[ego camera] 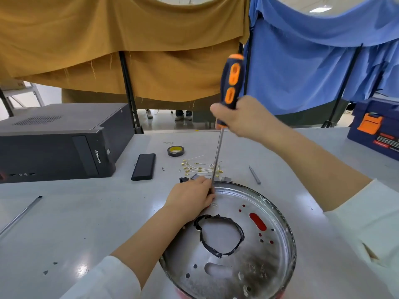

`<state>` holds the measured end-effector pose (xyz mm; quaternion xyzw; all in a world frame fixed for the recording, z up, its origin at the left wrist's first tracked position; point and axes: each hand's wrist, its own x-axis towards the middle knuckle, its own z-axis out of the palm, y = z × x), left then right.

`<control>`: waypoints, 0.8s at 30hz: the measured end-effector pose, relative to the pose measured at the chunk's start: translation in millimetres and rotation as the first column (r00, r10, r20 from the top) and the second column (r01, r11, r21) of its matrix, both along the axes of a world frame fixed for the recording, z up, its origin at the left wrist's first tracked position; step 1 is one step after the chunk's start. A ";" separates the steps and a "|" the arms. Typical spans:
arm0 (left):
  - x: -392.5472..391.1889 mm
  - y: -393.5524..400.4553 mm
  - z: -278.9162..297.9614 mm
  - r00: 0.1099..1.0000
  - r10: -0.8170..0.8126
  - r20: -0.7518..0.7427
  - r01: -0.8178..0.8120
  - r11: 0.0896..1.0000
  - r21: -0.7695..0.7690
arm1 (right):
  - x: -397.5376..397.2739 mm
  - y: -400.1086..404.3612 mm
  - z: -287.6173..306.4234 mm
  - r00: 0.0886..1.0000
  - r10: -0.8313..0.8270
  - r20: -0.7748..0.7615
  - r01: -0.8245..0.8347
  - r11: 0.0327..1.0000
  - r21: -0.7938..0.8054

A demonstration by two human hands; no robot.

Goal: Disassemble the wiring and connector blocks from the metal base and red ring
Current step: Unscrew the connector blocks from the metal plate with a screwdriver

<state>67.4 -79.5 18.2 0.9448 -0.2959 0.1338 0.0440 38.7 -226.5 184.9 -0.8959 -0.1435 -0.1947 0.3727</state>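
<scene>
Right hand [241, 119] grips screwdriver [230, 83] handle, left hand [191, 196] pinches its shaft at the far rim of the metal base [269, 255] on table; keep tip seated, shaft vertical, press down while turning.

Ochre curtain [121, 39], blue curtain [313, 61]

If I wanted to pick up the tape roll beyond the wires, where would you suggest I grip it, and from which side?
The tape roll lies flat with its hole facing up. I would come from above and pinch across its wall, one finger in the hole and the thumb on the outer rim. Its near side faces the loose wires, so the far side is likely easier.
</scene>
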 end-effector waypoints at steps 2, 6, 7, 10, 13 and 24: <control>0.3 -0.3 -1.3 1.000 -0.006 0.030 0.006 1.000 0.004 | -7.1 -10.3 11.0 0.999 0.018 0.045 -0.025 0.986 0.167; 1.6 -2.1 -7.9 0.997 -0.001 0.083 -0.001 1.000 0.021 | -21.6 -23.6 -16.1 0.992 0.087 0.087 -0.108 0.956 0.273; 1.7 -3.3 -8.7 0.995 0.002 0.103 -0.007 0.999 0.046 | -22.7 -26.5 -31.2 0.989 0.149 0.005 -0.143 0.936 0.323; 1.2 -4.4 -8.8 0.993 -0.001 0.119 -0.008 0.997 0.074 | -16.0 -25.3 -75.3 0.942 0.248 -0.228 -0.122 0.881 0.457; 1.9 -2.9 -8.2 0.993 -0.008 0.119 -0.001 0.997 0.071 | -7.8 -29.1 -110.3 0.978 0.048 -0.202 0.011 0.960 0.280; 0.5 -6.0 -10.4 0.978 0.029 0.207 -0.062 0.986 0.153 | 4.0 -39.3 -152.7 0.964 -0.022 -0.266 -0.062 0.951 -0.303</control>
